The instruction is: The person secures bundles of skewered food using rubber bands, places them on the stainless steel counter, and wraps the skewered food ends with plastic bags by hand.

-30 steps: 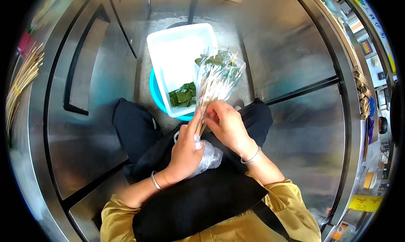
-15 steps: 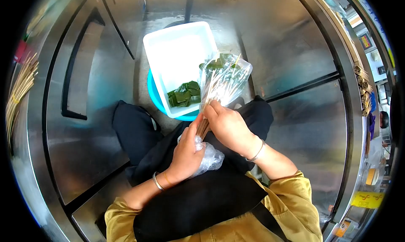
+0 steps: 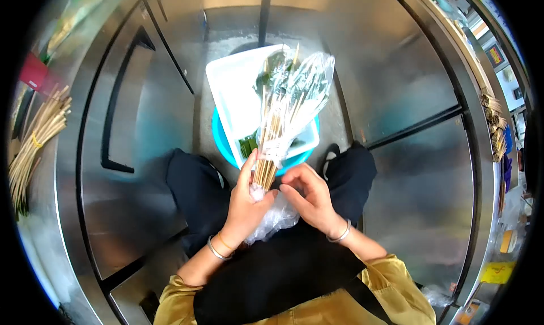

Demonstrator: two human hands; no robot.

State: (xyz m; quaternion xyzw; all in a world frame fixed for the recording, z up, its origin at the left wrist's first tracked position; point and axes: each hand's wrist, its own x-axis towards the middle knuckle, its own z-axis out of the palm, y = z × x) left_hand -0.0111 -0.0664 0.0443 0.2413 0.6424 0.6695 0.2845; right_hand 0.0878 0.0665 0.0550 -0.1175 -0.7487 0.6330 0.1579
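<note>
My left hand is wrapped round the lower part of a bundle of thin wooden skewers, which stands tilted over my lap. A clear plastic bag covers the upper part of the bundle, with dark green leaf pieces showing at its top. More crumpled clear plastic hangs below, between my hands. Just right of the bundle, my right hand has bent fingers, with thumb and forefinger slightly apart and nothing visible between them.
Behind the bundle, a white plastic tub rests on a turquoise basin, with folded green leaves inside the tub. Steel cabinets stand on both sides. A tied bundle of sticks lies on the left counter.
My right hand has come down off the skewers and its fingers have parted. The bundle now stands more upright, still in my left hand. The view has shifted slightly.
</note>
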